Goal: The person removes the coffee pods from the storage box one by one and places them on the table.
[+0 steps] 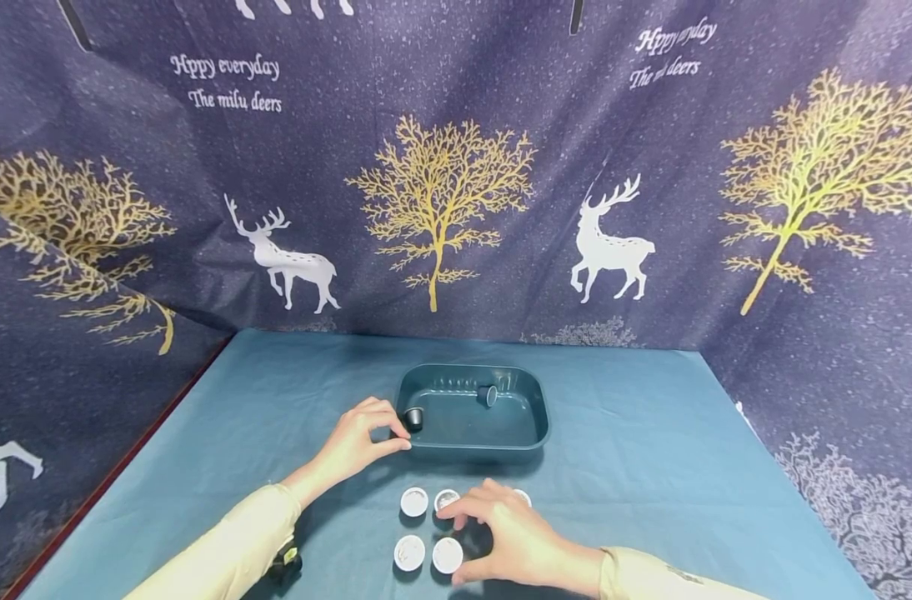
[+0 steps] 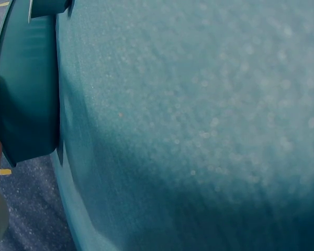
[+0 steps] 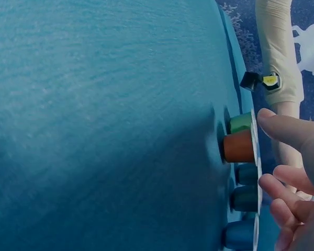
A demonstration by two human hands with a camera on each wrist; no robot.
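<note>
My left hand (image 1: 366, 433) is at the left end of the dark teal tray (image 1: 471, 450), fingertips and thumb right by its rim with a gap between them. A black coffee capsule (image 1: 414, 418) lies on its side inside the tray beside those fingertips. My right hand (image 1: 512, 533) is over the white-lidded coffee capsules on the cloth, thumb and fingers spread apart. Nearest its thumb is one capsule (image 1: 448, 555); its fingertips overlap another capsule (image 1: 447, 498). In the right wrist view an orange capsule (image 3: 239, 146) and a green capsule (image 3: 240, 123) stand lid up below the thumb.
Toward the back right of the tray lies a dark blue capsule (image 1: 488, 395). Two more white-lidded capsules stand left, one front (image 1: 409, 552) and one behind (image 1: 414, 502); another capsule (image 1: 523, 497) is partly hidden behind the right hand. A printed curtain (image 1: 456, 208) hangs behind the blue-clothed table.
</note>
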